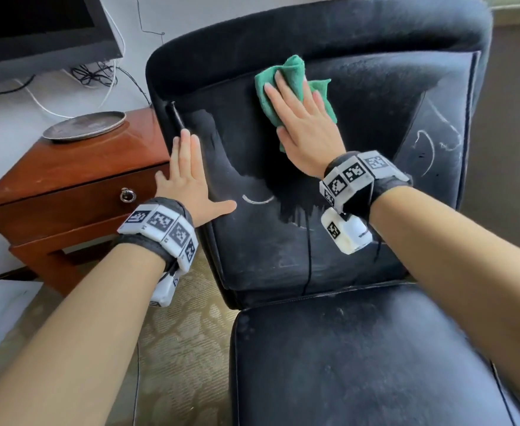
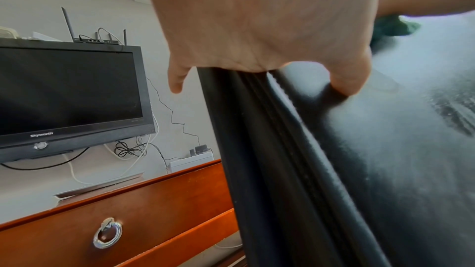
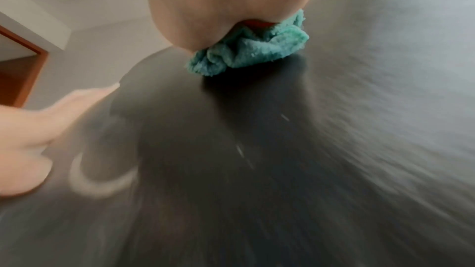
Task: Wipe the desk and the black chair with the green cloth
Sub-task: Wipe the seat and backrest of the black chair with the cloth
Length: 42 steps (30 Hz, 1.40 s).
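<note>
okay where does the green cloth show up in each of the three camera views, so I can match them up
Head view: the green cloth is upper centre, pressed flat against the black chair backrest under the right hand.
Left wrist view: a dark green scrap at upper right, beyond the left hand.
Right wrist view: top centre, bunched under the palm.
Shared landmark: the darker wiped streak on the dusty backrest.
</note>
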{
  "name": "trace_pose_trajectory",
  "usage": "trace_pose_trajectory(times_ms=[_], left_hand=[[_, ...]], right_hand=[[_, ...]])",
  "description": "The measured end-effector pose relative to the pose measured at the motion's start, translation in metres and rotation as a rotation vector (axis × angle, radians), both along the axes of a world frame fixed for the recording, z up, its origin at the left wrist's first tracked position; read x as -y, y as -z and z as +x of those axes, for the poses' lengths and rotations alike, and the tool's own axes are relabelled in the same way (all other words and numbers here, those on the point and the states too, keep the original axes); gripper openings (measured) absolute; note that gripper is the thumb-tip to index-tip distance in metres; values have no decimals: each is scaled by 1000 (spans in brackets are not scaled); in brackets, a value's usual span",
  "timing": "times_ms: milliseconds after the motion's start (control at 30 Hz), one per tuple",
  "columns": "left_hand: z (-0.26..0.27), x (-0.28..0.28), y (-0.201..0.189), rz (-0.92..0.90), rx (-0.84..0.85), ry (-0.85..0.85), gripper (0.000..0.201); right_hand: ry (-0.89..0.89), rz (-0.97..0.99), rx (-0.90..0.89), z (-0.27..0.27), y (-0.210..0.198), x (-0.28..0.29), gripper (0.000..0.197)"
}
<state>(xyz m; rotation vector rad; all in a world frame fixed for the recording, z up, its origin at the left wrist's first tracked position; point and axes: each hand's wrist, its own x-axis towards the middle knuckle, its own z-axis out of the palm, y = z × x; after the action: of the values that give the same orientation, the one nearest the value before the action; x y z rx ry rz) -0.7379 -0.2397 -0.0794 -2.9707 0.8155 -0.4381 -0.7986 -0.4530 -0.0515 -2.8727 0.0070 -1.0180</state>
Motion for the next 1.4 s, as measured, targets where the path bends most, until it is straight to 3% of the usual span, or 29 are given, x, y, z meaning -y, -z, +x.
trace_pose_trajectory(times_ms=[133,333,433,533,667,800,900,1000,1133,1400], left_hand=[[2,-1,2,-4,6,-10,127],[4,-1,4,-33,11,15,127],[4,-1,4,-39,15,24,128],[5,-2,5,-37,17,25,128],[6,-2,6,-62,0,43,127],[8,-3,11,-69,46,39,127],[8,-3,16,-91,102,16,128],[5,-2,22,-155,103,-50,133],[1,-4,38,-263,-53,-173,131],[-2,-2,45,-256,-91,-209,128]], right_hand=[[1,58,82,19,-3,-20,66],[-145,-131,-52,-7,90,-28,68],[-140,-267,-146,-18,114,-25,67],[-187,-304,-174,-20,103,-19,63],[-263,-328,-181,-6,53,-14,63],[-205,-255,-67,24,-9,-31,65],[-138,-169,4,39,-27,-47,63],[-141,-189,19,39,-15,-53,62],[-239,-312,-19,27,14,-45,63],[-321,-567,-122,3,64,-33,59]])
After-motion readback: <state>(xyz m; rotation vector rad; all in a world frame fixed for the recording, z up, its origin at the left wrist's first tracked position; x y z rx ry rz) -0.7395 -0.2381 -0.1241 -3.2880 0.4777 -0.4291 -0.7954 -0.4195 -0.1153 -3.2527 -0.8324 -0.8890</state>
